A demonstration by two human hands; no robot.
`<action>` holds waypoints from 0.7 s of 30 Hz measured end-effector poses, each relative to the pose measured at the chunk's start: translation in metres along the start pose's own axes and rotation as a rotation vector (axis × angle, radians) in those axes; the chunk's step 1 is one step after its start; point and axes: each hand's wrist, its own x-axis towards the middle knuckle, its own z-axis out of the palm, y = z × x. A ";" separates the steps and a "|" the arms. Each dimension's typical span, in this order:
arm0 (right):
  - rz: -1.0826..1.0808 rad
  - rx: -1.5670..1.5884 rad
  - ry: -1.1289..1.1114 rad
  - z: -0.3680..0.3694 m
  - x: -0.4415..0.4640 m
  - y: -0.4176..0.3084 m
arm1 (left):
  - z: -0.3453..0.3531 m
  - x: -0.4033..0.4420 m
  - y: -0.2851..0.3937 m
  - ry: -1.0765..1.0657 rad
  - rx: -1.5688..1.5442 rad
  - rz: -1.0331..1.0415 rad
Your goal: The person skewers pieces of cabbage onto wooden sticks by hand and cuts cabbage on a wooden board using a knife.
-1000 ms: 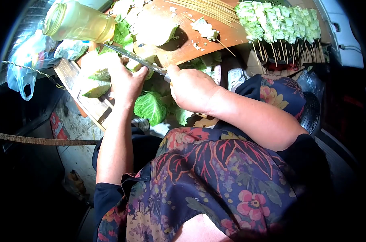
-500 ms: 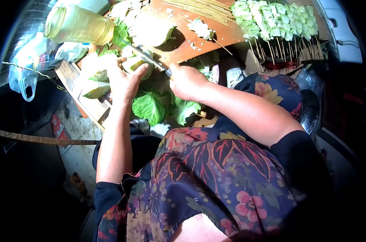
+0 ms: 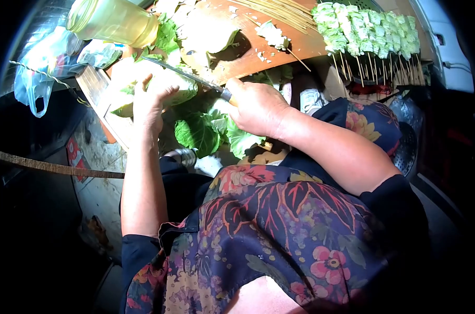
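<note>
My right hand (image 3: pixel 261 109) is closed around the handle of a knife (image 3: pixel 188 75). The blade points up and left, over pale green cabbage pieces (image 3: pixel 181 93). My left hand (image 3: pixel 151 102) is at the left of these pieces, thumb and forefinger spread apart; its other fingers are partly hidden. It seems to touch the cabbage, but I see no grip on it. Loose green cabbage leaves (image 3: pixel 198 133) hang below the knife. A large cut piece of cabbage (image 3: pixel 214 39) lies on the orange board (image 3: pixel 253 49), beyond the blade.
Skewered cabbage (image 3: pixel 366 30) is stacked at the upper right. Bare bamboo skewers (image 3: pixel 279 11) and one partly filled skewer (image 3: pixel 299 59) lie on the board. A jar of yellowish liquid (image 3: pixel 114 23) stands at the upper left, near a blue plastic bag (image 3: pixel 36 73).
My left hand's fingers have spread, and the cut cabbage piece formerly between them now lies lower against the others. The knife has shifted slightly right with my right hand. The whole view has shifted a little.
</note>
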 end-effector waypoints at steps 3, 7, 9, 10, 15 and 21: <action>-0.031 -0.066 0.039 -0.001 0.000 -0.001 | 0.003 0.002 0.000 0.003 0.083 0.018; -0.032 -0.072 0.018 -0.007 0.002 -0.004 | 0.013 -0.003 0.009 0.038 0.229 0.145; -0.023 -0.091 -0.006 -0.006 0.006 -0.001 | 0.013 -0.001 0.011 0.027 0.326 0.159; -0.023 -0.091 -0.006 -0.005 0.008 0.002 | 0.013 0.000 0.012 0.016 0.423 0.174; 0.103 -0.070 -0.177 -0.003 0.011 0.008 | 0.016 -0.001 0.023 0.027 0.538 0.149; 0.106 -0.046 -0.123 0.006 0.010 0.019 | 0.000 0.000 0.017 0.027 0.474 0.121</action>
